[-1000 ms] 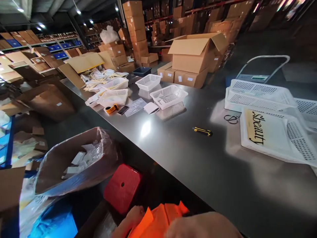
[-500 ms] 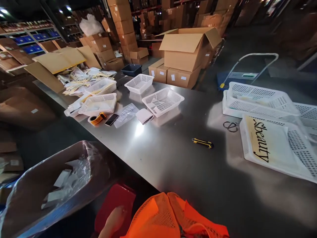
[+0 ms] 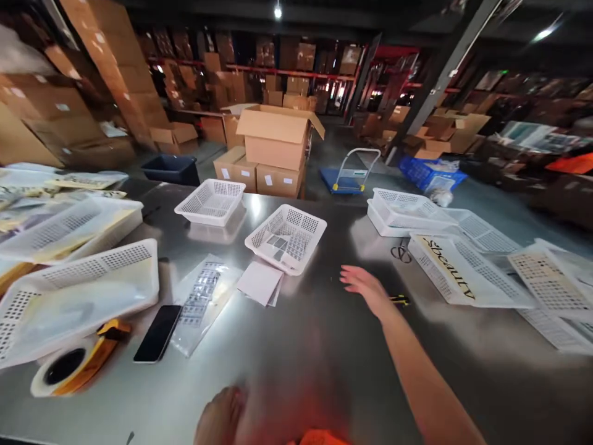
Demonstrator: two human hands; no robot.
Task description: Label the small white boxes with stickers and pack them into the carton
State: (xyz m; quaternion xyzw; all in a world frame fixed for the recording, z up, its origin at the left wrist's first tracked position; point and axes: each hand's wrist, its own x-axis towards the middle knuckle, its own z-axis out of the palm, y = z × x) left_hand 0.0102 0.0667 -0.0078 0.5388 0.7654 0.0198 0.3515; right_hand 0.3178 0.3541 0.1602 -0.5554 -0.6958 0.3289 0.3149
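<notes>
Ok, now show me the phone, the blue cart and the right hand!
Phone [image 3: 157,334]: head view, on its dark screen.
Blue cart [image 3: 332,178]: head view, on its flat platform.
Right hand [image 3: 367,285]: head view, on its middle.

Tbl [image 3: 296,334] is smooth, glossy metal, basket [image 3: 303,219] perf'd plstc, ctn [image 3: 269,133] matt cardbd, phone scrn [image 3: 159,334] glossy.

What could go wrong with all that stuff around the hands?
The right hand might get nicked on the utility knife, partly hidden by its forearm; I can't see whether the blade is out. The left hand, swinging outward, could knock the smartphone lying on the metal table.
</notes>
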